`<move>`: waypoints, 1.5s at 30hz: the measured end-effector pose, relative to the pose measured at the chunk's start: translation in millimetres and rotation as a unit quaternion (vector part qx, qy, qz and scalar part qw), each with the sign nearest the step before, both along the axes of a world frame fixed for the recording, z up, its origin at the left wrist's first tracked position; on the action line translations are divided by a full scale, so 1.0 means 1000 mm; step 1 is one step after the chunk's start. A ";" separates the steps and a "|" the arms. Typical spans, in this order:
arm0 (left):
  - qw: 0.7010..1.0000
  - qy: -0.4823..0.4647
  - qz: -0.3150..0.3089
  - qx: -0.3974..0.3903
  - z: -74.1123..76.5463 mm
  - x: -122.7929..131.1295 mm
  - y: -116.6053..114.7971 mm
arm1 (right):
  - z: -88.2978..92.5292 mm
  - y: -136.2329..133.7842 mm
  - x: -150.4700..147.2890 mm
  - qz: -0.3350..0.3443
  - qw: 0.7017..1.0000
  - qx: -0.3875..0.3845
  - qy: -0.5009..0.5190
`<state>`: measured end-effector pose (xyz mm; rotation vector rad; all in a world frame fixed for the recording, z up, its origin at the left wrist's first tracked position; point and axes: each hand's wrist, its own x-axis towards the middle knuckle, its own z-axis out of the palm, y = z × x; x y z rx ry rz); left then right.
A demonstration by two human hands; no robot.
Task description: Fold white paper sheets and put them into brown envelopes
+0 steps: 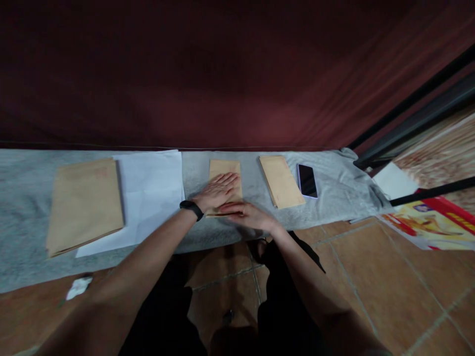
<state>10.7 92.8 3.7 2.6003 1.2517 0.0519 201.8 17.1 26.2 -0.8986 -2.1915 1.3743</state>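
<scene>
A brown paper envelope lies lengthwise on the grey cloth in front of me. My left hand rests flat across its middle, fingers stretched out, with a black band on the wrist. At the envelope's near end is my right hand, its fingers bent together over the edge and touching the paper; the thumb side is partly hidden. To the right lies a small stack of similar brown envelopes. A larger stack of brown envelopes is on the left, partly over white paper sheets.
A phone lies right of the small stack. The grey cloth covers a narrow bench against a dark red curtain. Black metal bars and a colourful printed box are at right. Below is a tiled floor.
</scene>
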 end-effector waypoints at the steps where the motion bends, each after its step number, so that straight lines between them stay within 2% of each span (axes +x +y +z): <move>1: 1.000 0.003 -0.008 -0.006 0.000 -0.002 -0.006 | 0.002 0.001 0.004 -0.019 0.999 -0.028 0.008; 4: 1.000 0.011 -0.022 -0.019 0.001 -0.006 -0.023 | 0.004 0.007 0.012 -0.093 0.993 -0.064 0.038; 9: 0.999 -0.001 -0.006 -0.049 0.011 -0.007 -0.051 | -0.006 0.018 0.016 -0.210 0.973 -0.026 0.088; 13: 0.998 -0.019 -0.008 -0.060 0.020 -0.008 -0.072 | -0.013 0.023 0.014 -0.291 0.956 0.041 0.025; 15: 0.998 -0.034 0.002 -0.057 0.021 -0.009 -0.082 | -0.013 0.022 0.012 -0.307 0.949 0.070 -0.009; 20: 0.998 -0.048 0.014 -0.024 0.020 -0.007 -0.099 | -0.012 0.012 0.004 -0.279 0.952 0.113 -0.051; 26: 0.999 -0.034 0.015 0.034 0.021 0.005 -0.110 | -0.012 0.006 0.001 -0.209 0.961 0.176 -0.040; 29: 0.998 -0.033 0.033 0.051 0.022 0.007 -0.114 | -0.015 0.025 0.003 -0.158 0.964 0.200 -0.077; 32: 0.997 -0.030 0.043 0.048 0.022 0.007 -0.115 | -0.021 0.058 0.000 -0.133 0.954 0.227 -0.143; 34: 0.998 -0.031 0.043 0.045 0.021 0.007 -0.115 | -0.027 0.082 -0.006 -0.131 0.946 0.236 -0.181; 38: 0.998 -0.027 0.039 0.050 0.022 0.007 -0.115 | -0.037 0.117 -0.023 -0.170 0.926 0.241 -0.237; 42: 0.997 -0.017 0.043 0.065 0.029 0.009 -0.120 | -0.041 0.126 -0.033 -0.199 0.909 0.258 -0.260; 45: 0.996 -0.001 0.006 0.094 0.033 0.013 -0.126 | -0.039 0.120 -0.033 -0.181 0.906 0.267 -0.273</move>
